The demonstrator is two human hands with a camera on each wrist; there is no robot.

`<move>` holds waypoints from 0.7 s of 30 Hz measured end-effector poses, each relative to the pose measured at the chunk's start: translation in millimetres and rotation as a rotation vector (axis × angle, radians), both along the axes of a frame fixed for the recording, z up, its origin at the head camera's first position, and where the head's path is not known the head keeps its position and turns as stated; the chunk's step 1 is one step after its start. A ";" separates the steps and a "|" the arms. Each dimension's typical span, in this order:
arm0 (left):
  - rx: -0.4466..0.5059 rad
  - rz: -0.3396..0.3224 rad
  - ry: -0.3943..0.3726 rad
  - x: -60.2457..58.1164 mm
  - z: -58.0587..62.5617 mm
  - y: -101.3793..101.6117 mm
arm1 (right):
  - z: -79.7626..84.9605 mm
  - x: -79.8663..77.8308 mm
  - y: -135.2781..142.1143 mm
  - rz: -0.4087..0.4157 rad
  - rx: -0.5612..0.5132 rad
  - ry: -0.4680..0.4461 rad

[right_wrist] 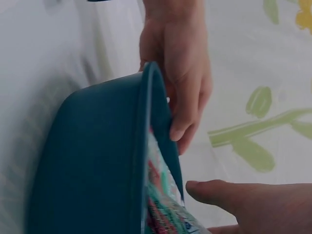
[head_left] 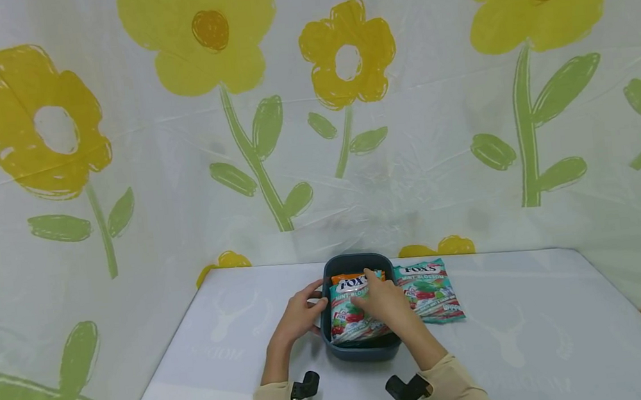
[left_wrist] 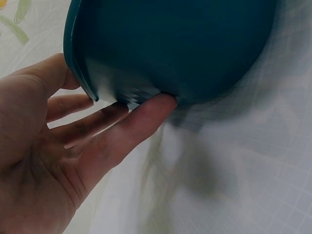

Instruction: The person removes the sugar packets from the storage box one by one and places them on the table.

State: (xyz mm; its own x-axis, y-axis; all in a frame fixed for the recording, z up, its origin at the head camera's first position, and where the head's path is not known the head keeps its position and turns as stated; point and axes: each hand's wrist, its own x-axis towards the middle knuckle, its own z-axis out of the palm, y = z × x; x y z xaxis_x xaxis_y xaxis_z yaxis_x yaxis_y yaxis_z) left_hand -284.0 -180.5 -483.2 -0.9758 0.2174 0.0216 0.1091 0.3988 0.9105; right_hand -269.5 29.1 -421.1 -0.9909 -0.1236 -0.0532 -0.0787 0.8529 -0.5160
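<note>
A dark blue-green rectangular tub stands on the white table in the head view. My left hand holds its left side; in the left wrist view the thumb is at the rim and the fingers lie along the outer wall. Inside the tub lies a mint-green Fox's candy bag, with the orange edge of another packet showing behind it. My right hand is over the bag, thumb and forefinger spread apart, fingertips at its surface. In the right wrist view its thumb is straight.
A second mint-green Fox's candy bag lies flat on the table, close to the tub's right side. Behind the table hangs a white curtain printed with yellow flowers. A black camera mount sits at each wrist.
</note>
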 end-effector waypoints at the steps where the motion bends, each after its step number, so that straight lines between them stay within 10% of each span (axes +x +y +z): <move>1: -0.009 0.000 0.001 0.2 0.3 0.0 | 1.4 0.5 -0.1 0.011 -0.005 0.002; 21: -0.002 0.014 -0.002 1.0 1.6 0.1 | 6.0 5.3 11.9 0.181 -0.150 -0.009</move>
